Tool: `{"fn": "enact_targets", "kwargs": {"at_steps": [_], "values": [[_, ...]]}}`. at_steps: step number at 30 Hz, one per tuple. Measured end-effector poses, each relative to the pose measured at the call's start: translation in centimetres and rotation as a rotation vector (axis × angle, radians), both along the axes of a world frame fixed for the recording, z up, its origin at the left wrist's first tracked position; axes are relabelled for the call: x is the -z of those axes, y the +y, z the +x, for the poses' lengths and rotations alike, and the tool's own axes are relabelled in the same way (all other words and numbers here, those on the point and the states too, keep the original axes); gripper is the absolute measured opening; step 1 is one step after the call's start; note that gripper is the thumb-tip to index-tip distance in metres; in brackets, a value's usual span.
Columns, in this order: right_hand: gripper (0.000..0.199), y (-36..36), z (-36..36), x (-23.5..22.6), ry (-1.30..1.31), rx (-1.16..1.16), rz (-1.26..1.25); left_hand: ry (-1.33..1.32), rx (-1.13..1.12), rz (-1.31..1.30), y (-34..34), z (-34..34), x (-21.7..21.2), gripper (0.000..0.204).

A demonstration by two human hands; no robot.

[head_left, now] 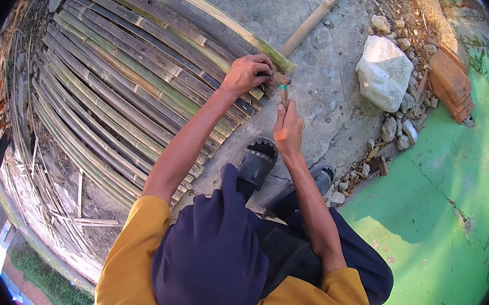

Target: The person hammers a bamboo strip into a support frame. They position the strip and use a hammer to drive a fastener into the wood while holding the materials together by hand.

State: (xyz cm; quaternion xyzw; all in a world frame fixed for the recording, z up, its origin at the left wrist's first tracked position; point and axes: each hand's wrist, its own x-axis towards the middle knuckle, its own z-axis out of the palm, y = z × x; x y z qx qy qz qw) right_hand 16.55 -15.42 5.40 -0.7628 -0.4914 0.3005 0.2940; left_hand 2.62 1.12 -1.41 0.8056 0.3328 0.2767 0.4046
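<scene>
My right hand (pixel 289 127) is closed around the short handle of a hammer (pixel 284 91), which has a teal band below its rusty brown head. The hammer head is right beside my left hand (pixel 247 75), over the right-hand ends of the bamboo slats (pixel 141 63). Curled together, the fingers of my left hand are pinched close to the slat ends; what they hold, if anything, is too small to tell. Many long split slats, green, tan and dark, lie side by side as a panel. One light slat (pixel 211 14) runs along its far edge.
A wooden pole (pixel 316 21) lies on the concrete beyond the hammer. To the right are a large white rock (pixel 383 73), rubble and stacked orange tiles (pixel 451 81), beside a green-painted floor (pixel 439 212). My shoe (pixel 257 164) is close to the slat ends.
</scene>
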Motion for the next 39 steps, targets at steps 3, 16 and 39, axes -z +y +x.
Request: {"fn": "enact_targets", "kwargs": {"at_steps": [3, 16, 39], "values": [[0.016, 1.0, -0.3, -2.3, 0.006, -0.013, -0.017, 0.051, -0.017, -0.017, -0.4, -0.9, 0.0, 0.020], [0.019, 1.0, -1.6, -2.8, 0.065, 0.055, 0.021, 0.017, -0.003, -0.054, -0.2, -1.3, -0.4, 0.015], [0.018, 0.7, -0.9, -1.6, 0.082, 0.054, 0.093, 0.009, 0.078, -0.025, 0.6, -1.4, -0.7, 0.021]]}}
